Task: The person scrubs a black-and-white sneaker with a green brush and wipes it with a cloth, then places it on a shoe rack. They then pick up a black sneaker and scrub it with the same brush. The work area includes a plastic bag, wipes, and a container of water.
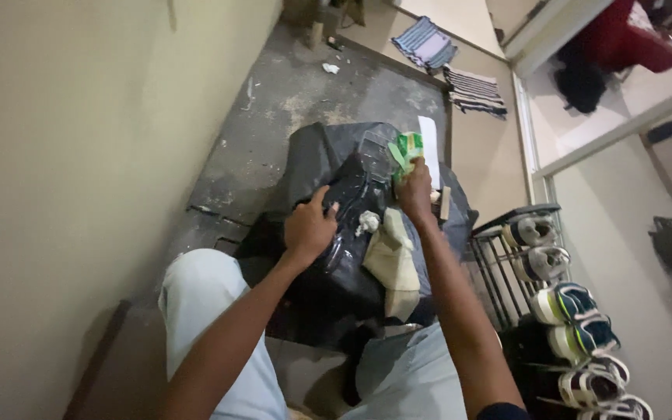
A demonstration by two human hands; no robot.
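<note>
1. Black plastic is being handled at the centre of the view: a large rubbish bag [336, 257] is lying on the grey concrete floor [289, 117], in front of the person's knees.
2. The left hand [307, 227] is being pressed onto the top of the bag, its fingers curled and its thumb raised; nothing is seen to be pinched in it.
3. The right hand [415, 192] is being held just above the far side of the bag, and a green and white wrapper [406, 149] is being gripped between its closed fingers.
4. A cream-coloured piece of paper or card [393, 260] is lying on the bag, just beside the right forearm, and a small white crumpled scrap [366, 223] is resting between the two hands.
5. A white strip [429, 148] is lying on the far edge of the bag, just behind the wrapper.
6. A metal shoe rack [499, 249] is standing to the right, with several pairs of trainers [577, 319] being stored on it.
7. Two striped cloths [449, 66] are lying on the floor farther off, well apart from the bag.
</note>
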